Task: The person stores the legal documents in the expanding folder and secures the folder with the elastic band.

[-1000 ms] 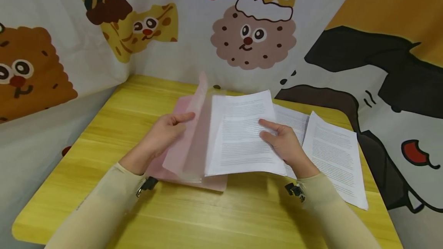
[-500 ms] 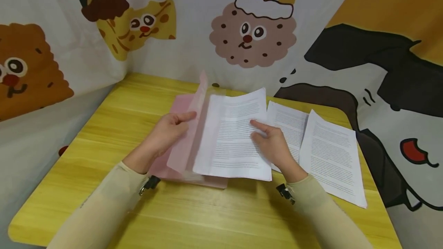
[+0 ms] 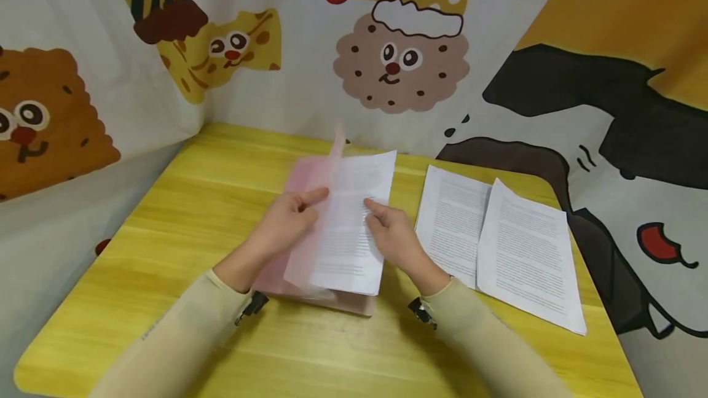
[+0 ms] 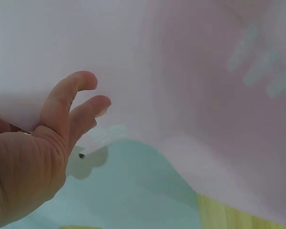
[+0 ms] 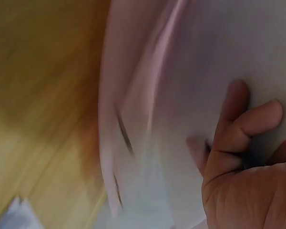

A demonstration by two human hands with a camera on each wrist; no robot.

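A pink folder lies on the yellow table, its translucent pink cover raised and curving up at the top. My left hand pinches that cover near the middle of its edge; the pink sheet fills much of the left wrist view. Printed sheets of paper stand inside the folder, the cover overlapping their left part. My right hand grips these sheets at their right side, thumb and index finger in front, the other fingers hidden behind. In the right wrist view the folder's edge runs beside the paper.
Two further lots of printed paper lie at the right of the table: one stack nearer the folder, the other overlapping its right side. A white cloth with cartoon prints hangs behind the table.
My right hand has moved left with the sheets, which now reach further into the folder. The left hand and cover have shifted slightly right. More of the nearer paper stack shows.
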